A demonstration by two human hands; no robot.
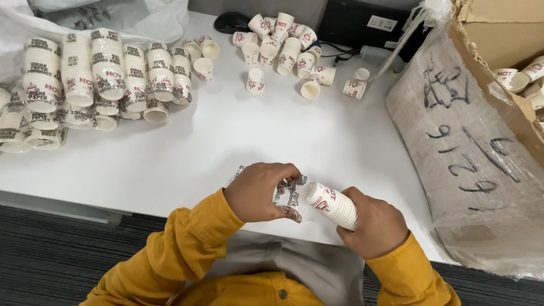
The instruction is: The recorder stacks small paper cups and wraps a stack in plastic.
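My right hand [375, 222] grips a short stack of white paper cups [331, 203] with red print, lying sideways with its open end toward my left hand. My left hand [259, 191] pinches a clear printed plastic sleeve [290, 195] at the mouth of that stack, close to the near edge of the white table [226, 141]. Both arms wear mustard-yellow sleeves.
Several wrapped packs of cups [93, 79] lie at the back left. Loose single cups [283, 48] are scattered at the back centre beside a black mouse [231, 21]. A large cardboard box [481, 141] wrapped in plastic, with more cups inside, stands at the right.
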